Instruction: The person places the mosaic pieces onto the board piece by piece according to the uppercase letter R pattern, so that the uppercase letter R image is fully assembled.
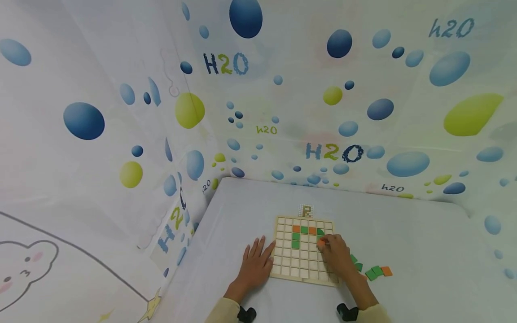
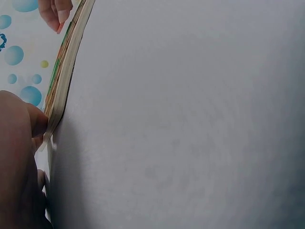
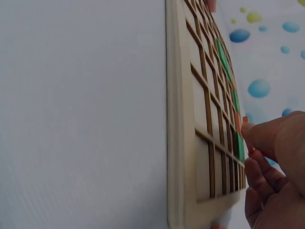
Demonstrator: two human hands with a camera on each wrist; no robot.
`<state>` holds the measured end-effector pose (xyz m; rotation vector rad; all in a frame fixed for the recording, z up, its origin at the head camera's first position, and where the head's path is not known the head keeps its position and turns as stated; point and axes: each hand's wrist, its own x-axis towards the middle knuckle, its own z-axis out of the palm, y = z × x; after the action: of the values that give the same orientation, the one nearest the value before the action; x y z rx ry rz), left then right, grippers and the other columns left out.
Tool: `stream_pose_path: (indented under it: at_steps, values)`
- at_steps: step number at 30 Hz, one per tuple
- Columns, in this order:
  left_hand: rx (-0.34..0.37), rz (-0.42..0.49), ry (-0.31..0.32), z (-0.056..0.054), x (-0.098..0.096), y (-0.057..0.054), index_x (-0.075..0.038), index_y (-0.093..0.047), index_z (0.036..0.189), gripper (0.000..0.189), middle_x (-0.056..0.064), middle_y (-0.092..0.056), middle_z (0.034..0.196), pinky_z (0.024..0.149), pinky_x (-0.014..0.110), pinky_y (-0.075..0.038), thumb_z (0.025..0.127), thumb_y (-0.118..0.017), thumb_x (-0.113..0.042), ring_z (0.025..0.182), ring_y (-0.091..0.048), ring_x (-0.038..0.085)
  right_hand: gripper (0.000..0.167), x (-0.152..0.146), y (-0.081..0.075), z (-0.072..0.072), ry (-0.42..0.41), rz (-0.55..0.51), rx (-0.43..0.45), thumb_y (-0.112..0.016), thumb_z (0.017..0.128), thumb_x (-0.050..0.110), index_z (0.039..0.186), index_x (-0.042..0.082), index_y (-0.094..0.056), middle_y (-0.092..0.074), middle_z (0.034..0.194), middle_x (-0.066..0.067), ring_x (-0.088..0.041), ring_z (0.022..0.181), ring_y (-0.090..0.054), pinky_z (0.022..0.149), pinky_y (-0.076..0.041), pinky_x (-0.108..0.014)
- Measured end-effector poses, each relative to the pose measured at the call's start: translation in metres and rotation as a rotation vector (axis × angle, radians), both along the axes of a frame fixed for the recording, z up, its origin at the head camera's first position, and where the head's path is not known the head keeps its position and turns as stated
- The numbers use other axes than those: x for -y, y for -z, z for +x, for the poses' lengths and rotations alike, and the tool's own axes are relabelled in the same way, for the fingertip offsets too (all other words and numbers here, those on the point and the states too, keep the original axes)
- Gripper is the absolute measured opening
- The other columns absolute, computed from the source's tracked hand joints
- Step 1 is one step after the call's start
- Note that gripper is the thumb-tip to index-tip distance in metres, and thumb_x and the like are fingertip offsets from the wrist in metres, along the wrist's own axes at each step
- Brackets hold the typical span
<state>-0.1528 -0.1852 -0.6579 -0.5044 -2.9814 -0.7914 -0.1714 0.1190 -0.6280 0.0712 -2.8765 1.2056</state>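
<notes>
A wooden grid board (image 1: pixel 282 260) lies on the table, with orange and green tiles set in some of its cells. Along the upper part runs a row of an orange tile (image 1: pixel 296 229), a green tile (image 1: pixel 304 230), another orange one and a rounded green tile (image 1: pixel 320 232). Two green tiles go down from the row's left end. My right hand (image 1: pixel 337 256) pinches an orange tile (image 1: pixel 321 242) over the board's right side; the right wrist view shows it between thumb and fingers. Spread fingers of my left hand (image 1: pixel 256 262) rest at the board's left edge.
Several loose green tiles (image 1: pixel 371 273) and an orange tile (image 1: pixel 386 271) lie on the table right of the board. A small pattern card (image 1: pixel 306 211) sits just beyond its far edge. A patterned sheet with blue and yellow spots rises behind the table.
</notes>
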Motion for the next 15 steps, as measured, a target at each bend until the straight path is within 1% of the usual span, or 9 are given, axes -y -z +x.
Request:
stream_pose_path:
  at_steps: [3,7,11,13,15]
  values:
    - [-0.002,-0.008,0.001,-0.001,0.001,0.003,-0.024,-0.045,0.162,0.05,0.012,-0.03,0.173,0.125,0.066,-0.017,0.113,-0.041,-0.032,0.161,-0.023,0.038,0.024,0.01,0.002,0.0,-0.018,0.024,-0.033,-0.065,0.104,0.012,0.126,0.002,-0.068,-0.061,0.121,-0.019,-0.036,0.11,-0.064,0.091,-0.049,-0.061]
    - [0.002,-0.017,0.001,-0.002,0.002,0.005,-0.026,-0.044,0.162,0.05,0.011,-0.029,0.174,0.125,0.065,-0.017,0.113,-0.041,-0.033,0.161,-0.022,0.037,0.025,0.022,0.006,-0.003,-0.033,0.035,-0.032,-0.065,0.104,0.012,0.127,0.004,-0.068,-0.062,0.119,-0.015,-0.031,0.108,-0.063,0.092,-0.048,-0.059]
    - [0.01,-0.02,0.0,-0.002,0.001,0.004,-0.026,-0.044,0.163,0.05,0.011,-0.028,0.174,0.125,0.065,-0.017,0.113,-0.04,-0.033,0.162,-0.022,0.036,0.026,0.032,0.007,-0.005,-0.056,0.041,-0.018,-0.069,0.102,0.014,0.126,0.006,-0.069,-0.062,0.117,-0.012,-0.026,0.103,-0.061,0.092,-0.047,-0.059]
    - [0.017,-0.019,0.0,-0.001,0.001,0.001,-0.026,-0.044,0.163,0.051,0.01,-0.028,0.174,0.126,0.065,-0.016,0.113,-0.04,-0.033,0.162,-0.021,0.036,0.026,0.035,0.006,-0.006,-0.072,0.045,-0.021,-0.072,0.1,0.013,0.125,0.006,-0.07,-0.062,0.114,-0.012,-0.024,0.098,-0.06,0.09,-0.048,-0.056]
    - [0.02,-0.018,0.002,-0.001,0.001,0.001,-0.026,-0.044,0.163,0.051,0.011,-0.027,0.174,0.126,0.065,-0.016,0.113,-0.04,-0.033,0.162,-0.021,0.036,0.027,0.036,0.005,-0.006,-0.084,0.049,-0.025,-0.073,0.099,0.012,0.125,0.006,-0.07,-0.062,0.113,-0.011,-0.022,0.096,-0.059,0.088,-0.048,-0.053]
